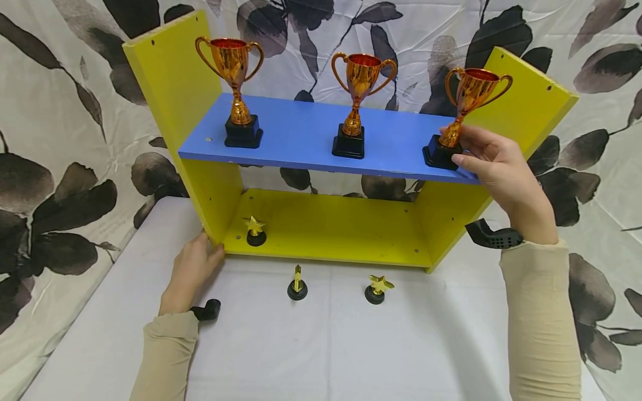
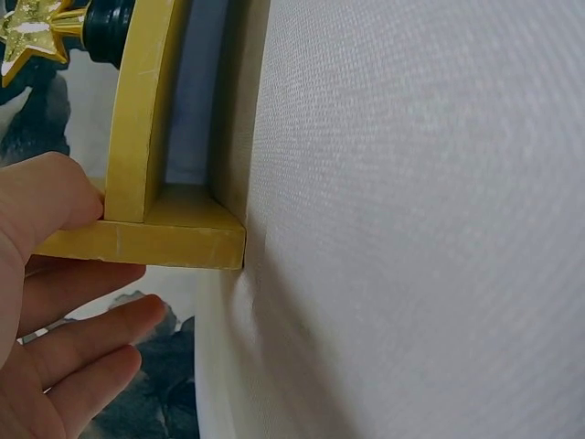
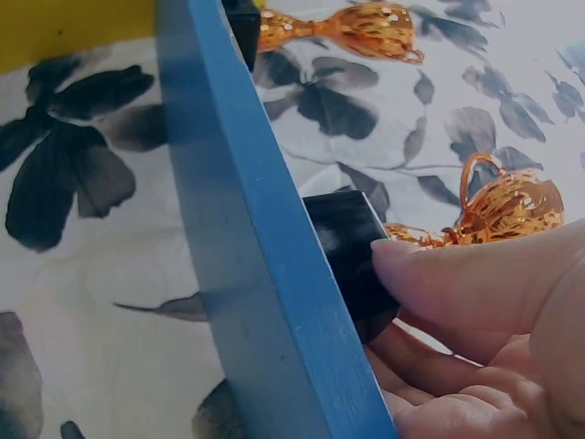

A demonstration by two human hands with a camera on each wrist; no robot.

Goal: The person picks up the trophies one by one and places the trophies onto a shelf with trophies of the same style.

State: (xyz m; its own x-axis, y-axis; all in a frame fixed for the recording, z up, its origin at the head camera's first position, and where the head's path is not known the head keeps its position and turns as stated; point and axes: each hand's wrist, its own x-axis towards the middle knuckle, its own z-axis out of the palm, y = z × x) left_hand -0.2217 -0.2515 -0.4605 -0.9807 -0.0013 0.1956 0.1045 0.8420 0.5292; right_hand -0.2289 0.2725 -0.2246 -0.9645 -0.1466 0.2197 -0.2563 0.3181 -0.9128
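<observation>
My right hand point(image 1: 494, 161) pinches the black base of an orange-gold trophy cup point(image 1: 471, 94) at the right end of the blue shelf board point(image 1: 296, 133). In the right wrist view the thumb presses the base point(image 3: 347, 256), which sits against the board. Two matching trophy cups, one in the middle point(image 1: 360, 78) and one at the left point(image 1: 232, 67), stand upright on that board. Low on the left, my left hand point(image 1: 193, 267) grips the bottom corner of the yellow shelf unit point(image 1: 205, 195), its thumb and fingers on either side of the panel edge point(image 2: 137, 242).
A small gold star trophy point(image 1: 255, 228) stands on the yellow bottom board point(image 1: 326, 228), near its left end. Two more star trophies, one turned edge-on point(image 1: 297, 284) and one beside it point(image 1: 377, 289), stand on the white tablecloth point(image 1: 301, 351). Floral cloth point(image 1: 65, 184) hangs behind.
</observation>
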